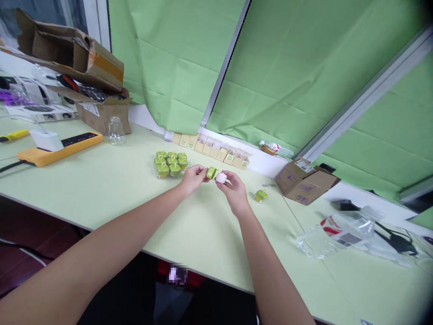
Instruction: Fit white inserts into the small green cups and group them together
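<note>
Over the middle of the pale table (pixel 203 225), my left hand (pixel 195 178) pinches a small green lid-like cap (pixel 211 172), its hollow side turned to the right. My right hand (pixel 234 187) grips a small pale pink rounded piece (pixel 221 177) close beside the cap. A narrow gap seems to part the two pieces. Left of my hands stands a tight cluster of small green-topped containers (pixel 171 163) with looped tops and clear lower parts. One more green-topped container (pixel 261 195) rests alone to the right of my right hand.
A row of small cardboard houses (pixel 211 149) lines the wall. On the left are a yellow power strip (pixel 61 149), a clear jar (pixel 115 131) and open cardboard boxes (pixel 104 113). To the right lie a carton (pixel 304 180) and a large clear plastic bottle (pixel 338 230).
</note>
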`<state>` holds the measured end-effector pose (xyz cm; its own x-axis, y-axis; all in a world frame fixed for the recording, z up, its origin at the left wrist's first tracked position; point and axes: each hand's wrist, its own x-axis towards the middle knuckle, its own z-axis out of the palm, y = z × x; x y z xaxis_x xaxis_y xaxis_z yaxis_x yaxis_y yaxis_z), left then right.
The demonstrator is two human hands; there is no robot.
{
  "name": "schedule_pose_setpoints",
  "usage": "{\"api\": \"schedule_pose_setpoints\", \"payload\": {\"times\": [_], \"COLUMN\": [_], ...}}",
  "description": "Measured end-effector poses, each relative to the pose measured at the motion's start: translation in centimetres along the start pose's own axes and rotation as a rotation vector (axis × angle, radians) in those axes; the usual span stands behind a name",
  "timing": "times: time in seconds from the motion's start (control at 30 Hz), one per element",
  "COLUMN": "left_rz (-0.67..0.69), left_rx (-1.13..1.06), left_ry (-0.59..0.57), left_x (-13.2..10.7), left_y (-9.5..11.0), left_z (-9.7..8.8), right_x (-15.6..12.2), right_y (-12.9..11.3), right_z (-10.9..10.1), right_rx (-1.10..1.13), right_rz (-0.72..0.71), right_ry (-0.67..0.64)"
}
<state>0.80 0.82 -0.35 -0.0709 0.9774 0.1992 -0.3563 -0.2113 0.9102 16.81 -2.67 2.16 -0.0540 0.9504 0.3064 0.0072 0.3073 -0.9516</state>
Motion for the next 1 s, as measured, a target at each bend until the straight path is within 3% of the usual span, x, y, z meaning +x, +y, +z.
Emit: {"api": "schedule_pose_setpoints", "payload": {"times": [0.2, 0.47, 0.7, 1.0], "left_rz": [0.042, 0.098, 0.113, 0.142], "left_rx": [0.018, -0.021, -0.002, 0.025], "left_ry": [-0.042, -0.101, -0.116, -0.109], "left_x": [0.1, -0.2, -0.5, -0.4], "left_y": [-0.4, 0.1, 0.4, -0.1], "left_z": [-0.2, 0.1, 0.2, 0.1], "right_x": [-0.2, 0.2, 0.1, 0.0], "right_y": [-0.6, 0.6, 1.1, 0.8], "right_z": [0.2, 0.4, 0.7, 0.7], "right_rx": [0.241, 0.028, 0.026, 0.045], "right_rz": [0.094, -0.020, -0.066, -0.027], "right_ry": [0.023, 0.079, 0.077, 0.078]}}
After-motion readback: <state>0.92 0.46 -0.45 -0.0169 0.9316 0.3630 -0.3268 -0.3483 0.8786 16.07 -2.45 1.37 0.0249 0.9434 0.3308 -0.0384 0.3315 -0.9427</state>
